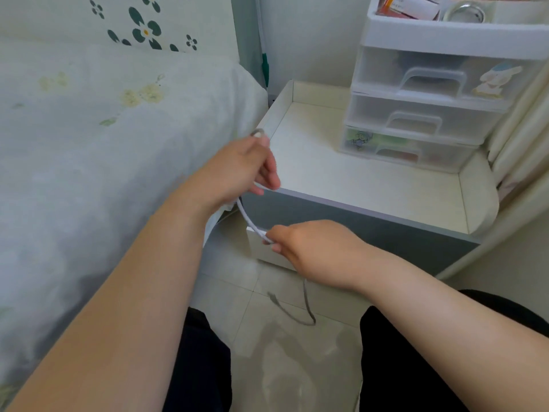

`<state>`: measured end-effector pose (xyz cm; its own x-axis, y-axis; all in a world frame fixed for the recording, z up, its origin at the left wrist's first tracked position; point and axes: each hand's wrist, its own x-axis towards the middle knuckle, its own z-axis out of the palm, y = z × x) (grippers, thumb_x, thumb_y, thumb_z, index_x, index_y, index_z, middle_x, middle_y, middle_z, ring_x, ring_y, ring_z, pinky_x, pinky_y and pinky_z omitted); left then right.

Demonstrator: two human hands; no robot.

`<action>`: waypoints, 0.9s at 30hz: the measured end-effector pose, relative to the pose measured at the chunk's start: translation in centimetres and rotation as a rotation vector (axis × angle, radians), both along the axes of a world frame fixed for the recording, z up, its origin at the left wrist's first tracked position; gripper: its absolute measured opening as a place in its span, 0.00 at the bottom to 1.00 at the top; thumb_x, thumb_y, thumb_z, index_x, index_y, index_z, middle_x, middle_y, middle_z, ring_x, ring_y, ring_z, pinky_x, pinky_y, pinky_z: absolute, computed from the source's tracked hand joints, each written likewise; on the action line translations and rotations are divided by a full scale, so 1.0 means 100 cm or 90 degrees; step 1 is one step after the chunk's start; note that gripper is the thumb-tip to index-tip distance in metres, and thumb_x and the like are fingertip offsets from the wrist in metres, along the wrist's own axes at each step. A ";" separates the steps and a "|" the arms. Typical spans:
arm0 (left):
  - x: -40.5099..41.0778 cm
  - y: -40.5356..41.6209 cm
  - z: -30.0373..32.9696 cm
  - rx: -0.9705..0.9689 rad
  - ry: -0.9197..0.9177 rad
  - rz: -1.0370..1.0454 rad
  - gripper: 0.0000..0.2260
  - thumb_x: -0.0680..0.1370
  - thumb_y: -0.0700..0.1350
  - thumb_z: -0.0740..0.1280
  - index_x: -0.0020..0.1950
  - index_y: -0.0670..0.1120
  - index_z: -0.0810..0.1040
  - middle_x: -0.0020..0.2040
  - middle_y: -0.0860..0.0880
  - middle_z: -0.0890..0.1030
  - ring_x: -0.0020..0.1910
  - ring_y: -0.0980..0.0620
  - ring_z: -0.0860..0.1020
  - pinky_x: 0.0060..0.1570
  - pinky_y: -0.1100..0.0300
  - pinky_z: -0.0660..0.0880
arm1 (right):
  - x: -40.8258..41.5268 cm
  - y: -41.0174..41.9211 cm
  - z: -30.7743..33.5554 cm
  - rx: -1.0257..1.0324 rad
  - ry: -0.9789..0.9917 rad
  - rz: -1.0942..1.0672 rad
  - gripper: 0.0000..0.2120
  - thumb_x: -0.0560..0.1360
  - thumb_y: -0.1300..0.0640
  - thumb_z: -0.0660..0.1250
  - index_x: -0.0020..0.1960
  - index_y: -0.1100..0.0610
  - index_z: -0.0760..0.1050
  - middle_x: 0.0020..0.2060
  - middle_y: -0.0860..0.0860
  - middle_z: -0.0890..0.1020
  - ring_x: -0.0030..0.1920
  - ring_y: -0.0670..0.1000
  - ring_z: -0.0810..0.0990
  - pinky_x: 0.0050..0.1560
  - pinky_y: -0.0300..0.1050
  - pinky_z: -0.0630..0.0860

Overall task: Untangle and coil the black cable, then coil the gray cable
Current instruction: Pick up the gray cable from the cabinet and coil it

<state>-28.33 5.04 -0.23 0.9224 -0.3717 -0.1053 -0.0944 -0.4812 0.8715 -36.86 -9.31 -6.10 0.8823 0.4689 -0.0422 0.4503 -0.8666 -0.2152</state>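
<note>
Head view: the left hand (237, 168) is up by the corner of the nightstand (371, 185), with its fingers curled around one part of the gray cable (248, 217). A small loop of it pokes out over the top of the fingers. The right hand (312, 248) is lower and a bit to the right, pinching the same cable between thumb and fingertips. Between both hands the cable runs as a short, thin, smooth curve, slanting down to the right. The loose tail hangs under the right hand and bends near the shiny floor tiles (282, 367). I think the right hand is nearer the loose end, so it would feed the next loop up to the left hand. No black cable shows. A soft flowery bed (89, 144) is on the left, and see-through plastic drawers (430, 93) stand on the nightstand.
</note>
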 end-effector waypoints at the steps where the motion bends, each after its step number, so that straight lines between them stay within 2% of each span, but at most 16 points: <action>1: -0.003 -0.003 -0.003 0.057 -0.011 -0.048 0.20 0.84 0.51 0.50 0.41 0.45 0.75 0.37 0.49 0.84 0.36 0.58 0.81 0.43 0.61 0.78 | 0.001 -0.003 0.003 0.019 -0.028 0.004 0.14 0.82 0.48 0.50 0.55 0.53 0.70 0.43 0.51 0.79 0.43 0.56 0.76 0.40 0.50 0.74; 3: -0.008 -0.008 -0.008 0.126 -0.019 -0.113 0.21 0.84 0.52 0.50 0.40 0.45 0.75 0.35 0.50 0.83 0.33 0.60 0.79 0.42 0.64 0.76 | 0.004 -0.009 0.009 0.085 -0.075 0.007 0.15 0.81 0.47 0.52 0.52 0.54 0.73 0.44 0.48 0.80 0.45 0.54 0.77 0.43 0.50 0.73; 5: -0.010 -0.011 -0.010 0.151 0.008 -0.151 0.22 0.84 0.53 0.50 0.39 0.46 0.75 0.29 0.52 0.79 0.27 0.59 0.75 0.34 0.67 0.72 | 0.006 -0.014 0.014 0.157 -0.126 -0.003 0.17 0.80 0.45 0.54 0.46 0.55 0.75 0.38 0.45 0.78 0.40 0.52 0.76 0.38 0.45 0.68; 7: -0.012 -0.014 -0.009 0.132 0.070 -0.195 0.23 0.84 0.55 0.50 0.36 0.47 0.74 0.25 0.51 0.75 0.24 0.55 0.72 0.30 0.64 0.70 | 0.008 -0.020 0.021 0.230 -0.163 -0.062 0.19 0.76 0.39 0.57 0.41 0.54 0.74 0.32 0.44 0.75 0.33 0.44 0.71 0.33 0.38 0.64; 8: -0.013 -0.016 -0.009 0.100 0.114 -0.217 0.24 0.83 0.56 0.50 0.35 0.46 0.73 0.24 0.50 0.72 0.22 0.53 0.68 0.28 0.62 0.67 | 0.010 -0.024 0.024 0.269 -0.168 -0.106 0.20 0.74 0.37 0.61 0.39 0.53 0.72 0.30 0.43 0.72 0.32 0.43 0.70 0.32 0.35 0.62; 11: -0.017 -0.022 -0.007 -0.065 0.262 -0.251 0.23 0.83 0.56 0.51 0.35 0.44 0.70 0.23 0.50 0.65 0.19 0.55 0.59 0.23 0.64 0.55 | 0.018 -0.038 0.030 0.408 -0.128 -0.219 0.19 0.69 0.38 0.68 0.36 0.53 0.69 0.27 0.45 0.70 0.29 0.44 0.67 0.31 0.37 0.62; 15: -0.013 -0.021 -0.007 -0.283 0.396 -0.320 0.20 0.81 0.55 0.53 0.34 0.47 0.71 0.23 0.53 0.64 0.20 0.59 0.57 0.22 0.64 0.50 | 0.031 -0.052 0.028 0.561 -0.082 -0.255 0.14 0.76 0.47 0.65 0.37 0.54 0.68 0.26 0.44 0.67 0.27 0.42 0.65 0.31 0.35 0.62; 17: -0.011 -0.019 -0.009 -0.338 0.434 -0.341 0.19 0.82 0.52 0.53 0.36 0.48 0.73 0.24 0.54 0.64 0.20 0.61 0.59 0.21 0.66 0.51 | 0.036 -0.053 0.024 0.616 -0.057 -0.247 0.14 0.78 0.48 0.63 0.38 0.54 0.69 0.26 0.43 0.67 0.28 0.42 0.65 0.32 0.39 0.64; 20: -0.014 -0.020 -0.011 -0.413 0.455 -0.352 0.15 0.81 0.50 0.52 0.42 0.46 0.73 0.26 0.54 0.64 0.20 0.61 0.61 0.19 0.69 0.55 | 0.038 -0.050 0.017 0.696 -0.023 -0.229 0.12 0.78 0.45 0.58 0.37 0.46 0.69 0.28 0.43 0.68 0.28 0.45 0.66 0.32 0.45 0.67; 21: -0.015 -0.020 -0.011 -0.439 0.453 -0.354 0.15 0.82 0.50 0.52 0.44 0.45 0.73 0.26 0.54 0.64 0.20 0.62 0.62 0.19 0.69 0.57 | 0.038 -0.049 0.015 0.723 -0.007 -0.227 0.13 0.80 0.46 0.56 0.38 0.46 0.68 0.28 0.43 0.68 0.27 0.46 0.66 0.31 0.46 0.67; 24: -0.020 -0.022 -0.009 -0.504 0.434 -0.349 0.19 0.82 0.51 0.50 0.47 0.45 0.78 0.26 0.55 0.65 0.21 0.61 0.64 0.19 0.70 0.62 | 0.039 -0.044 0.010 0.777 0.060 -0.267 0.16 0.83 0.49 0.50 0.42 0.54 0.69 0.26 0.44 0.67 0.25 0.46 0.65 0.27 0.44 0.69; 26: -0.024 -0.025 -0.008 -0.511 0.412 -0.317 0.20 0.82 0.52 0.49 0.51 0.45 0.79 0.25 0.55 0.64 0.21 0.60 0.65 0.21 0.68 0.66 | 0.040 -0.040 0.007 0.767 0.108 -0.301 0.19 0.83 0.49 0.49 0.50 0.59 0.73 0.25 0.47 0.67 0.24 0.45 0.66 0.26 0.42 0.70; 27: -0.025 -0.026 -0.008 -0.499 0.396 -0.298 0.21 0.83 0.52 0.48 0.53 0.45 0.78 0.24 0.55 0.63 0.22 0.58 0.66 0.24 0.66 0.70 | 0.041 -0.039 0.005 0.760 0.126 -0.315 0.19 0.83 0.49 0.48 0.54 0.58 0.74 0.26 0.48 0.67 0.24 0.45 0.66 0.26 0.41 0.70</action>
<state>-30.85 2.41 -1.00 0.5414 -0.8366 -0.0844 0.4374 0.1945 0.8780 -32.80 -13.19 -5.59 0.9978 -0.0626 0.0240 0.0137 -0.1598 -0.9871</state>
